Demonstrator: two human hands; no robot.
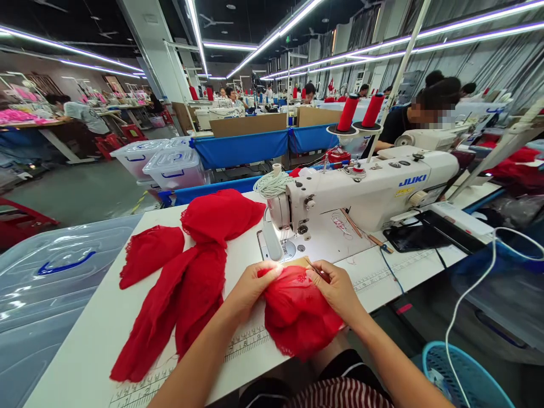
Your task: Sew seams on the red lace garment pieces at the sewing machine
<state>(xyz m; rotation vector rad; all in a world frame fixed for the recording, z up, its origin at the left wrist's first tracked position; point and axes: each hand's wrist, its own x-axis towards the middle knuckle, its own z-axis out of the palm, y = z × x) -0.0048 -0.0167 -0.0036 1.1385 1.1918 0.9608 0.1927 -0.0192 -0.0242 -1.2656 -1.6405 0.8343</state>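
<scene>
A bunched piece of red lace fabric [297,311] lies at the near edge of the white sewing table [85,340], hanging partly over the edge. My left hand [250,286] is closed on its left top corner. My right hand [335,286] pinches its right top edge, close to a thin tool or scissors tip I cannot make out. Just beyond stands a white JUKI sewing machine [365,187], its needle area lit. More red lace pieces [187,272] are spread on the table to the left.
Clear plastic bin with a blue handle [46,283] at the far left. Two red thread cones [361,110] behind the machine, a coil of white cord [272,184] beside it. A black tablet [416,235] lies right of the machine. Blue basket [463,374] at bottom right. A person sits behind the machine.
</scene>
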